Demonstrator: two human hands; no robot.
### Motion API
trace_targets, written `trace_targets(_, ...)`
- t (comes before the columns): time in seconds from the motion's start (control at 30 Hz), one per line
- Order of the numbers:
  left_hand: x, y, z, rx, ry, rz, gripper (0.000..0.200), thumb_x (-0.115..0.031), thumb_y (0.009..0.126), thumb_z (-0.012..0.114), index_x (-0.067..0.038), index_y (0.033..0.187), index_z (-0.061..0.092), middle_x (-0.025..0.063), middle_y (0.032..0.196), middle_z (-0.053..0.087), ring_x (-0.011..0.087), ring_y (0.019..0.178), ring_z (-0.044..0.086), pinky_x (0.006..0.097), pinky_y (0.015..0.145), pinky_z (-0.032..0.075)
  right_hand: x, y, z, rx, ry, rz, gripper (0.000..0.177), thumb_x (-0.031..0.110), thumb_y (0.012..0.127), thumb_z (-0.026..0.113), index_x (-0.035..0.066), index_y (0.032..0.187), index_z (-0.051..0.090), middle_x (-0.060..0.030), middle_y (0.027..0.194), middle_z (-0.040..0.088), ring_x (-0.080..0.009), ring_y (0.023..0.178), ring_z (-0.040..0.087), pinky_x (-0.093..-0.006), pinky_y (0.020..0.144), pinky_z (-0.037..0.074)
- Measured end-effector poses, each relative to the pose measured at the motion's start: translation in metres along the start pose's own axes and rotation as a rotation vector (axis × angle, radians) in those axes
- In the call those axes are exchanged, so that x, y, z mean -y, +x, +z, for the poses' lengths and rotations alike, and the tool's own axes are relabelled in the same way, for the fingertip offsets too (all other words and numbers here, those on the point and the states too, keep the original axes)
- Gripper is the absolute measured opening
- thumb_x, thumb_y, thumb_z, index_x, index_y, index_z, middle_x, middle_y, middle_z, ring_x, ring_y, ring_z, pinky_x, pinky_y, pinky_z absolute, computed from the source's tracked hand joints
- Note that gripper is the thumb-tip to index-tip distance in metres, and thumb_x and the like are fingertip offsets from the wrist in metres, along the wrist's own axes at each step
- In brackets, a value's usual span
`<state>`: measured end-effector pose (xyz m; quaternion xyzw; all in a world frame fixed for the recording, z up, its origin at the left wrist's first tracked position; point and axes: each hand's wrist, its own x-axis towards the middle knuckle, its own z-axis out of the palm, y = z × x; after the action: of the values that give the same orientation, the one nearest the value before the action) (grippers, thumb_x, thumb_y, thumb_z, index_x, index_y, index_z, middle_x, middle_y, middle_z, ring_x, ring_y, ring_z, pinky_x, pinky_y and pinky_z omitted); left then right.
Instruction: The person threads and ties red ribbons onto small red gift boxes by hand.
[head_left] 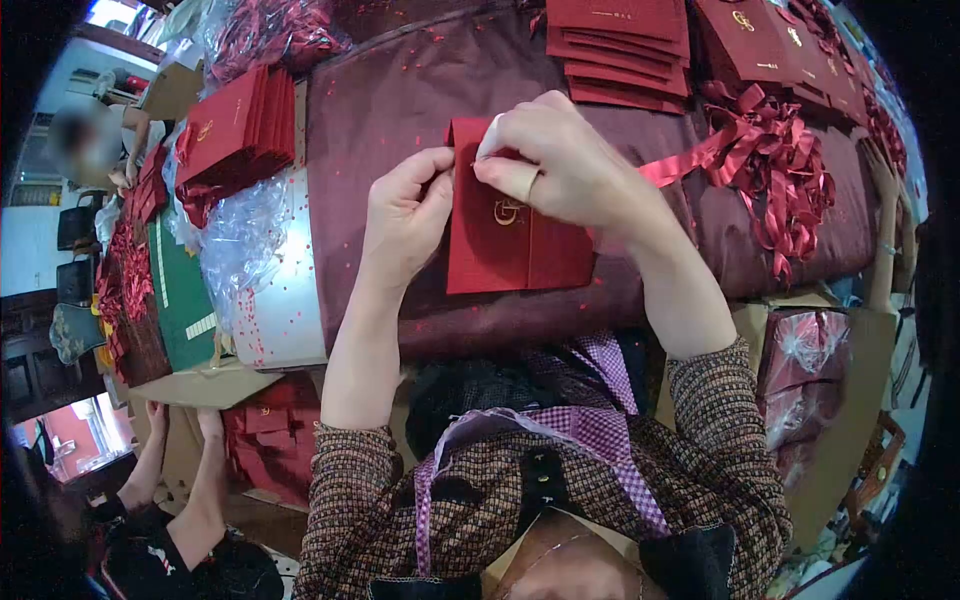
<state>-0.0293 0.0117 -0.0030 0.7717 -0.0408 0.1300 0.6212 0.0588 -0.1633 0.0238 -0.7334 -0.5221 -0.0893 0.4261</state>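
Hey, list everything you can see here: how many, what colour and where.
red envelope: one, dark red with a gold emblem, centre, held in both hands
envelope stacks: several, red, at the far edge and left side of the table
ribbon pile: one, red, right side of the table
table cloth: one, maroon, spread over the table
plastic wrap: one heap, clear, left edge of the table
green mat: one, green, far left
co-worker's arms: two, bare, lower left
left hand: grip on the envelope's upper left edge
right hand: grip on the envelope's top edge
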Motion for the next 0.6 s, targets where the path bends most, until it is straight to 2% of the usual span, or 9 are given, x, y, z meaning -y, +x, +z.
trace_targets(0.07,-0.006,0.001,0.001,-0.002,-0.044,-0.04,0.015,0.002,0.087,0.053,0.004,0.098,0.062,-0.0016,0.085,0.061,0.0042,0.079,0.053,0.0195,0.071,0.044,0.002,-0.002,-0.01,0.022,0.286,0.226,0.022,0.023,0.081,0.067,0.001,0.083,0.064,-0.0134,0.074,0.064,-0.0237,0.066,0.064,-0.0313,0.059,0.048)
trace_targets(0.1,-0.007,0.002,0.003,-0.005,-0.092,-0.079,0.014,0.002,0.086,0.054,0.004,0.097,0.063,-0.0024,0.082,0.061,0.0035,0.077,0.052,0.0188,0.069,0.043,0.0,-0.003,-0.011,-0.073,0.382,0.317,0.029,0.027,0.082,0.069,0.0,0.089,0.064,-0.0142,0.074,0.065,-0.0207,0.066,0.065,-0.0268,0.058,0.049)
trace_targets(0.13,-0.006,0.002,0.003,-0.002,-0.093,-0.078,0.014,0.002,0.086,0.054,0.004,0.097,0.063,-0.0024,0.082,0.061,0.0035,0.077,0.052,0.0188,0.069,0.043,0.003,0.0,-0.017,-0.162,0.315,0.323,0.024,0.023,0.082,0.067,0.003,0.095,0.065,-0.0117,0.077,0.064,-0.0231,0.071,0.063,-0.0301,0.064,0.049)
trace_targets(0.2,-0.002,0.0,0.002,0.024,-0.02,-0.093,0.013,0.001,0.085,0.054,0.004,0.094,0.063,-0.0032,0.078,0.06,0.0028,0.074,0.051,0.0186,0.067,0.043,-0.008,0.002,-0.016,-0.148,0.088,0.055,0.019,0.016,0.083,0.064,0.006,0.099,0.066,-0.0095,0.083,0.063,-0.0256,0.079,0.06,-0.0339,0.073,0.047)
trace_targets(0.23,-0.003,0.0,0.003,0.028,-0.018,-0.093,0.013,0.001,0.085,0.054,0.004,0.094,0.063,-0.0032,0.078,0.06,0.0028,0.074,0.051,0.0186,0.067,0.043,-0.006,0.003,-0.007,-0.173,0.16,-0.019,0.018,0.009,0.083,0.059,0.01,0.1,0.066,-0.0078,0.083,0.06,-0.0281,0.085,0.056,-0.0369,0.077,0.044)
trace_targets(0.37,-0.006,0.0,0.004,0.041,-0.056,-0.095,0.013,0.001,0.083,0.055,0.004,0.091,0.064,-0.003,0.078,0.06,0.0029,0.073,0.051,0.0185,0.066,0.043,-0.008,-0.002,0.001,-0.033,0.089,-0.04,0.021,0.005,0.08,0.058,0.013,0.098,0.065,-0.0074,0.082,0.058,-0.0281,0.086,0.055,-0.0376,0.079,0.043)
trace_targets(0.43,-0.004,0.0,0.002,0.043,-0.107,-0.163,0.012,0.001,0.082,0.055,0.004,0.089,0.065,-0.0026,0.079,0.061,0.0032,0.074,0.052,0.0183,0.067,0.042,-0.004,-0.001,-0.003,0.004,0.08,-0.019,0.012,0.0,0.079,0.06,0.005,0.09,0.063,-0.0066,0.085,0.057,-0.0245,0.086,0.054,-0.0342,0.076,0.044)
trace_targets(0.57,0.0,0.001,-0.002,0.043,-0.233,-0.189,0.014,0.002,0.082,0.054,0.004,0.089,0.066,-0.0016,0.082,0.062,0.004,0.075,0.053,0.0189,0.069,0.043,-0.004,-0.001,-0.009,0.042,0.11,-0.012,0.008,0.0,0.078,0.059,0.005,0.084,0.06,-0.0061,0.083,0.056,-0.0252,0.085,0.053,-0.0347,0.077,0.042)
trace_targets(0.6,0.0,0.001,-0.003,0.043,-0.233,-0.188,0.014,0.002,0.082,0.054,0.004,0.089,0.066,-0.0016,0.082,0.062,0.004,0.075,0.053,0.0189,0.069,0.043,-0.005,-0.001,-0.009,0.068,0.097,-0.008,0.011,0.001,0.078,0.056,0.008,0.086,0.06,-0.0066,0.083,0.056,-0.026,0.087,0.053,-0.0363,0.08,0.041)
